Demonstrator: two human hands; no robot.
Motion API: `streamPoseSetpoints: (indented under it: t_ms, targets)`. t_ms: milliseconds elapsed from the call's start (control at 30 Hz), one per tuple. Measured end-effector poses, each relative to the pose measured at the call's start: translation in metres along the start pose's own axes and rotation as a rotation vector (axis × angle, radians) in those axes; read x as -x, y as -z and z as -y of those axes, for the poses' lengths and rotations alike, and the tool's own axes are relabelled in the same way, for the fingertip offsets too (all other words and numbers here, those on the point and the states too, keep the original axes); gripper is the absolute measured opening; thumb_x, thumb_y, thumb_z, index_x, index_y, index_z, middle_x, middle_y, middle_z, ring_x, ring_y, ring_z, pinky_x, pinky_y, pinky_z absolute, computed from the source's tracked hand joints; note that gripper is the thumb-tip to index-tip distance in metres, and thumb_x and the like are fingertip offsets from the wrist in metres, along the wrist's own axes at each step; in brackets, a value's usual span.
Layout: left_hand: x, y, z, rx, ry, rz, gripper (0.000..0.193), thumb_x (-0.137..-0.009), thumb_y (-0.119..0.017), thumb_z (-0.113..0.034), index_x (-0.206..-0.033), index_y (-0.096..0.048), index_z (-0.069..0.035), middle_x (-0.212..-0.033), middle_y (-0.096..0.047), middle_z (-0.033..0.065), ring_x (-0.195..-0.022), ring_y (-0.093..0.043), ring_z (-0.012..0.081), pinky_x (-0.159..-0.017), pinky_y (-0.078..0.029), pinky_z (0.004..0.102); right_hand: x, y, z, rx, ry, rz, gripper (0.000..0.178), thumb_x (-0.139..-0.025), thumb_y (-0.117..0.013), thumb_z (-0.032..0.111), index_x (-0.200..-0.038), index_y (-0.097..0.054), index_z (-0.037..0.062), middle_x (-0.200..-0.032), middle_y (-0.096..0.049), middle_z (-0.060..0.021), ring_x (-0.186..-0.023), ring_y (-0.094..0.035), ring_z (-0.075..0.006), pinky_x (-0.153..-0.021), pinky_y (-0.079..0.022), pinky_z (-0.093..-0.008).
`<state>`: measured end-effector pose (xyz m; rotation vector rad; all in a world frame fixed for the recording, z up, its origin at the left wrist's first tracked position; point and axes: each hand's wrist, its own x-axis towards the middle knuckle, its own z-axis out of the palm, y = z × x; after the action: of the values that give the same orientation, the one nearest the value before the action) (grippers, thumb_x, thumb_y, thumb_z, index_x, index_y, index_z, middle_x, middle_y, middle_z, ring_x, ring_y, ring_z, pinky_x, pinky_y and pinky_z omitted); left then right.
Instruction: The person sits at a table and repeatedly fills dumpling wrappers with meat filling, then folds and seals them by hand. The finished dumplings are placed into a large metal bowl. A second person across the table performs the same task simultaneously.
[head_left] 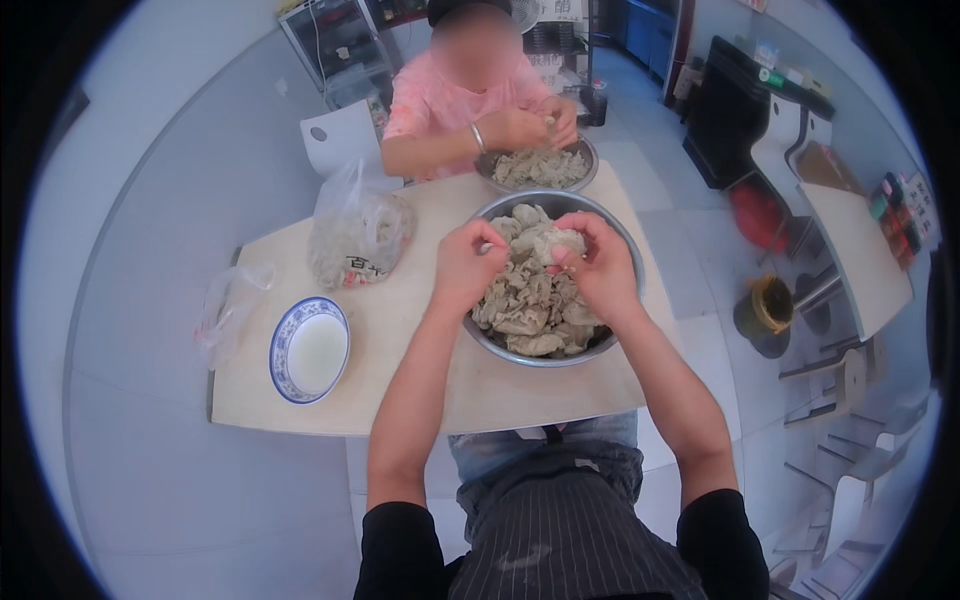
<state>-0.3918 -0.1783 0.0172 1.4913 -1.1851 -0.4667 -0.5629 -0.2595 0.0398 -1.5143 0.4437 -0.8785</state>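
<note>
A large metal bowl [632,250] in front of me holds a heap of ruffled, pale grey-beige food pieces [530,300]; their exact kind I cannot tell. Over the right side of the heap, my right hand [606,272] grips a pale, crumpled clump [556,244] between thumb and fingers. My left hand [464,264] is above the bowl's left rim with thumb and fingertips pinched together. Something whitish shows at those fingertips, too small to name.
Across the table [420,370], a person in pink [440,100] handles pieces over a second metal bowl [596,165]. A filled clear plastic bag [358,240], a thin crumpled bag [235,300] and a blue-and-white bowl [342,375] with cloudy liquid stand left. A bin [762,308] is on the right.
</note>
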Motion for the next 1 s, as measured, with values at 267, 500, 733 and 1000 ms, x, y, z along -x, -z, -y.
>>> streamPoseSetpoints:
  t_ms: [267,500,733,1000]
  targets:
    - [0.006,-0.007,-0.01,0.014,-0.051,0.12,0.014,-0.071,-0.069,-0.005,-0.078,-0.057,-0.003,-0.071,-0.058,0.0022,-0.062,-0.055,0.0081,-0.054,-0.043,0.0252,-0.006,-0.002,0.0,0.083,-0.04,0.128,0.02,-0.085,-0.061,-0.004,-0.104,-0.059,-0.0003,-0.096,-0.061,-0.0053,-0.08,-0.059,-0.0101,-0.066,-0.053,-0.0243]
    - [0.005,-0.016,-0.023,0.131,0.11,-0.182,0.008,-0.078,-0.063,-0.004,-0.078,-0.056,-0.002,-0.071,-0.057,0.002,-0.06,-0.055,0.0088,-0.054,-0.044,0.0236,0.003,-0.017,-0.008,-0.321,-0.165,-0.12,0.022,-0.085,-0.062,-0.003,-0.106,-0.056,-0.0013,-0.09,-0.061,-0.0048,-0.08,-0.059,-0.0107,-0.066,-0.053,-0.0244]
    - [0.003,-0.001,-0.029,0.294,0.105,0.213,0.005,-0.08,-0.061,-0.001,-0.083,-0.056,-0.001,-0.074,-0.059,0.0032,-0.057,-0.057,0.009,-0.052,-0.046,0.023,0.001,0.002,0.006,0.543,0.175,0.102,0.023,-0.084,-0.065,0.0,-0.104,-0.055,-0.0012,-0.089,-0.062,-0.0056,-0.08,-0.059,-0.0119,-0.066,-0.049,-0.0247]
    - [0.0,0.001,-0.016,-0.014,0.102,-0.073,0.007,-0.077,-0.061,0.0,-0.08,-0.054,-0.002,-0.075,-0.058,0.0025,-0.063,-0.058,0.0083,-0.052,-0.046,0.0227,0.0,-0.001,-0.006,-0.063,-0.127,-0.039,0.019,-0.086,-0.06,-0.004,-0.104,-0.055,0.0003,-0.091,-0.059,-0.0049,-0.082,-0.058,-0.0119,-0.068,-0.055,-0.0269]
